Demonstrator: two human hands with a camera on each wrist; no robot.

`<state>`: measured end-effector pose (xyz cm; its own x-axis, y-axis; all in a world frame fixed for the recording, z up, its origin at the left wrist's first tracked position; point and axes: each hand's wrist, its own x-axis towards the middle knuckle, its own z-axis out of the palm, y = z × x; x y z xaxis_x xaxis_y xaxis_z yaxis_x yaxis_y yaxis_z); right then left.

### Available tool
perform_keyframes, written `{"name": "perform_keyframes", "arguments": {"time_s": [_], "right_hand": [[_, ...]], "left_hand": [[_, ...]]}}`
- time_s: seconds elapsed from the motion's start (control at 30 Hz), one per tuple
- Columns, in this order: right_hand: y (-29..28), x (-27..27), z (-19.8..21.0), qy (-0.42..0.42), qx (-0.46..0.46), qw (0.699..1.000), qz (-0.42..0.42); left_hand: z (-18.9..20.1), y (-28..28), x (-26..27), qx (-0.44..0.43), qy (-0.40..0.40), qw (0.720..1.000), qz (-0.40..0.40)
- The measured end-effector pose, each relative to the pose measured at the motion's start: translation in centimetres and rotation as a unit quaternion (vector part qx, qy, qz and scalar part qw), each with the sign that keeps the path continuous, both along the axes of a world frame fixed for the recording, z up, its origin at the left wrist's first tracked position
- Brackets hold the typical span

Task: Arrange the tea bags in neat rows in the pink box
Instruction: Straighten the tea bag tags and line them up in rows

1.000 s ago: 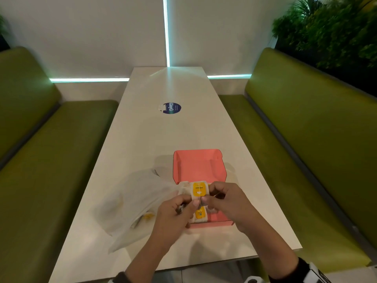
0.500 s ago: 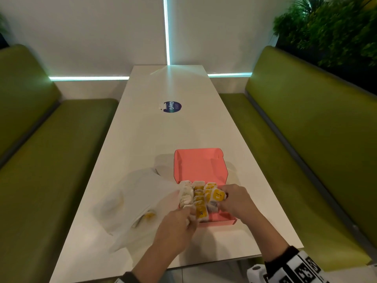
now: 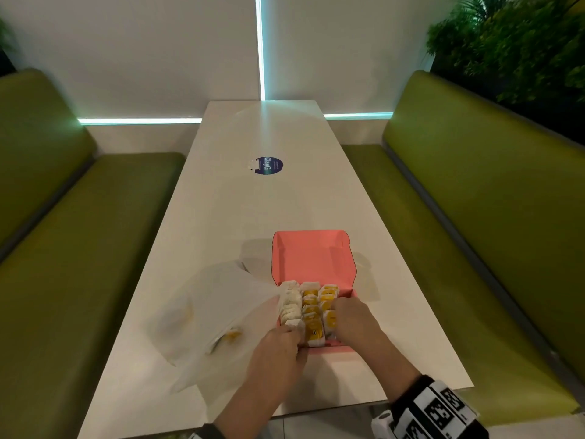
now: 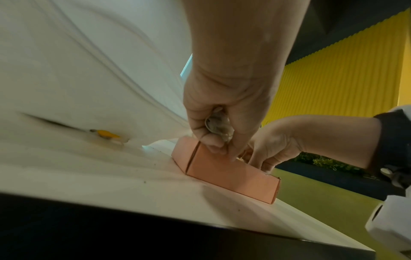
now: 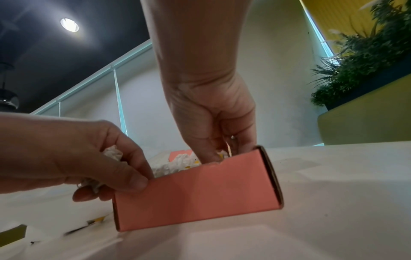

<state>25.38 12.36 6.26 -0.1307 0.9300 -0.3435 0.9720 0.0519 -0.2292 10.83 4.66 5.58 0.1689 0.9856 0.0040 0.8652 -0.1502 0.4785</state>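
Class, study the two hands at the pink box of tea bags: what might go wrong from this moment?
1. The left hand grips a crumpled tea bag at the pink cardboard box; squeezing it may tear it.
2. The right hand reaches in among the yellow-labelled tea bags; it might knock the rows askew.
3. The thin white plastic bag drapes against the box's left edge; it may snag the left hand.

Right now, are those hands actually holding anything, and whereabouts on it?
The left hand grips a crumpled tea bag in its curled fingers at the pink box. The right hand reaches among the boxed tea bags; any hold is hidden.
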Motion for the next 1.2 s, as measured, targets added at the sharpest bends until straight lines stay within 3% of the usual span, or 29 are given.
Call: {"name": "perform_keyframes", "arguments": {"time_s": [0.43, 0.57, 0.7, 0.83, 1.2], "right_hand": [[-1.3, -0.6, 0.3, 0.09, 0.077, 0.99, -0.075], [-1.5, -0.1, -0.3, 0.059, 0.065, 0.993, -0.074], [-1.8, -0.4, -0.4, 0.002, -0.023, 0.999, -0.024], [-1.9, -1.1, -0.7, 0.032, -0.057, 0.998, -0.017], [-2.3, -0.5, 0.5, -0.001, 0.022, 1.0, -0.02]], "left_hand": [[-0.5, 0.2, -0.1, 0.006, -0.012, 1.0, 0.005], [-0.7, 0.2, -0.1, 0.013, -0.009, 1.0, 0.001], [-0.9, 0.2, -0.1, 0.025, -0.01, 1.0, 0.002], [-1.1, 0.1, -0.1, 0.027, -0.014, 1.0, 0.001], [-1.3, 0.2, -0.2, 0.03, -0.015, 0.999, -0.003]]}}
